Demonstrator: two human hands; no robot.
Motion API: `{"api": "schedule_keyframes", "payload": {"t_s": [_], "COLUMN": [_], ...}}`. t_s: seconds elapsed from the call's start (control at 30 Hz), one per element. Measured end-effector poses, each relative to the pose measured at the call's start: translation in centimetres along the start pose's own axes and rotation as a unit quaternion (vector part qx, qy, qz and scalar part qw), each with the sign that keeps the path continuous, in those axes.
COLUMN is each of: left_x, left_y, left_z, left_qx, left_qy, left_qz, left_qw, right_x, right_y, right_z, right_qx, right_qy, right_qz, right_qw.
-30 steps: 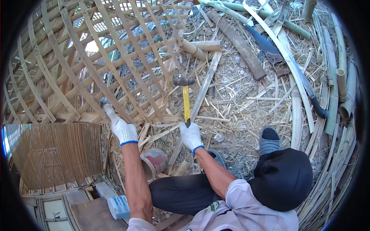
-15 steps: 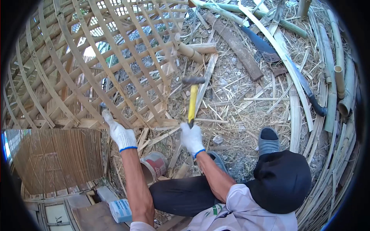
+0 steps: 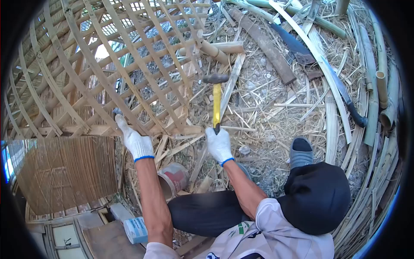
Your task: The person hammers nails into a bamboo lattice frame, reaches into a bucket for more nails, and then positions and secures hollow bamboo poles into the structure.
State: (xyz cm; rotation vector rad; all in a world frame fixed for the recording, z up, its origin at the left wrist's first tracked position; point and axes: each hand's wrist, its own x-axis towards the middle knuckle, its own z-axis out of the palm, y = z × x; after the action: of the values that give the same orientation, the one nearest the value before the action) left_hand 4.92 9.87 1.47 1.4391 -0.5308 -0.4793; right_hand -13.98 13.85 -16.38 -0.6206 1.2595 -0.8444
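Bamboo lattice frame (image 3: 129,64): large, curved, standing on littered ground.
Tin can (image 3: 172,179): tipped by the knee, contents not discernible.
Hammer (image 3: 216,101): yellow handle, head raised beside the lattice edge.
Right hand (image 3: 219,144): gloved, fist around hammer handle.
Left hand (image 3: 134,140): gloved, fingers pressed against a lattice strip.

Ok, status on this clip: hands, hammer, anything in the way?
Right hand gripping yellow-handled hammer, head raised. Left hand pressed on bamboo lattice. Loose bamboo strips and a tin can close by.
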Motion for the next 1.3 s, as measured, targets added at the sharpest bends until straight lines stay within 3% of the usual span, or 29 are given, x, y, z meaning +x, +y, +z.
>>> {"api": "schedule_keyframes", "payload": {"t_s": [0.03,0.07,0.13,0.23,0.27,0.3,0.33,0.37,0.4,0.47,0.5,0.57,0.6,0.67,0.73,0.8,0.83,0.87,0.9,0.93,1.03,1.1,1.17,1.27,1.3], "left_x": [0.4,0.2,0.0,-0.4,0.0,0.1,-0.6,-1.0,-0.8,0.9,0.2,0.4,0.4,0.6,-0.2,-0.5,-0.2,-0.2,-0.6,-0.8,0.0,1.1,-0.4,-0.6,-0.4], "left_y": [-0.3,-0.6,-0.4,0.1,0.0,-0.1,0.2,0.4,0.5,-0.5,-0.3,-0.6,-0.5,-0.3,0.2,0.3,0.2,0.2,0.5,1.0,0.6,-0.4,0.0,0.5,0.5], "left_z": [1.1,1.0,1.3,1.6,1.1,1.1,1.8,1.9,1.8,0.5,0.9,1.1,0.8,0.9,1.6,1.8,1.4,1.3,2.0,2.2,1.8,0.6,1.5,1.9,1.8], "left_qx": [-0.009,-0.007,-0.016,-0.019,-0.015,-0.011,-0.014,-0.016,-0.022,-0.025,-0.007,-0.002,-0.003,-0.01,-0.004,-0.002,-0.001,0.003,-0.004,-0.004,-0.002,0.009,-0.007,-0.007,-0.006], "left_qy": [-0.016,-0.023,-0.027,-0.022,-0.02,-0.02,-0.018,-0.042,-0.066,-0.057,-0.013,-0.04,-0.037,-0.03,-0.015,-0.01,-0.016,-0.025,-0.046,-0.064,-0.036,-0.035,-0.039,-0.022,-0.022], "left_qz": [0.015,0.021,-0.006,-0.026,-0.024,-0.02,-0.004,-0.004,-0.006,-0.014,-0.003,0.047,0.022,-0.028,-0.012,-0.006,-0.01,-0.015,-0.012,-0.014,0.008,0.01,-0.002,-0.006,-0.006], "left_qw": [1.0,0.999,0.999,0.999,0.999,1.0,1.0,0.999,0.998,0.998,1.0,0.998,0.999,0.999,1.0,1.0,1.0,1.0,0.999,0.998,0.999,0.999,0.999,1.0,1.0], "right_x": [1.0,-0.3,-1.2,-1.0,-0.5,-1.6,-1.1,-0.6,-1.8,-1.7,-2.2,-1.7,-2.1,-1.6,-1.1,-0.7,-2.3,-2.2,-1.7,-2.1,-1.6,-3.4,-3.4,-0.9,-0.8], "right_y": [-0.6,-5.1,-9.3,-10.5,-7.9,-4.9,-1.0,2.9,3.5,2.6,-1.7,-7.1,-9.7,-11.8,-12.4,-7.8,-3.6,0.3,0.2,0.7,-1.8,-8.6,-11.9,-10.4,-8.8], "right_z": [-0.2,-2.1,-4.4,-4.2,-2.4,1.3,2.3,3.3,3.7,3.2,1.0,-2.8,-5.0,-7.5,-8.2,-1.6,2.4,4.1,3.4,2.5,0.9,-3.0,-5.2,-5.2,-1.8], "right_qx": [0.12,0.351,0.48,0.612,0.585,0.493,0.251,-0.035,-0.015,0.165,0.238,0.349,0.432,0.565,0.673,0.578,0.417,0.077,-0.002,0.017,0.133,0.388,0.479,0.591,0.568], "right_qy": [0.05,-0.001,0.051,0.099,0.084,0.115,0.03,-0.1,-0.047,-0.058,-0.063,-0.006,0.017,0.03,0.005,0.127,0.122,0.029,-0.112,-0.123,-0.048,-0.057,0.048,0.06,0.143], "right_qz": [-0.064,-0.023,-0.185,-0.294,-0.276,-0.126,-0.016,0.033,0.016,0.091,0.109,-0.027,-0.107,-0.236,-0.329,-0.265,-0.072,-0.021,0.001,0.027,-0.032,-0.05,-0.195,-0.317,-0.244], "right_qw": [0.989,0.936,0.856,0.728,0.758,0.853,0.967,0.994,0.999,0.98,0.963,0.937,0.895,0.79,0.663,0.761,0.898,0.996,0.994,0.992,0.989,0.919,0.855,0.74,0.773]}}
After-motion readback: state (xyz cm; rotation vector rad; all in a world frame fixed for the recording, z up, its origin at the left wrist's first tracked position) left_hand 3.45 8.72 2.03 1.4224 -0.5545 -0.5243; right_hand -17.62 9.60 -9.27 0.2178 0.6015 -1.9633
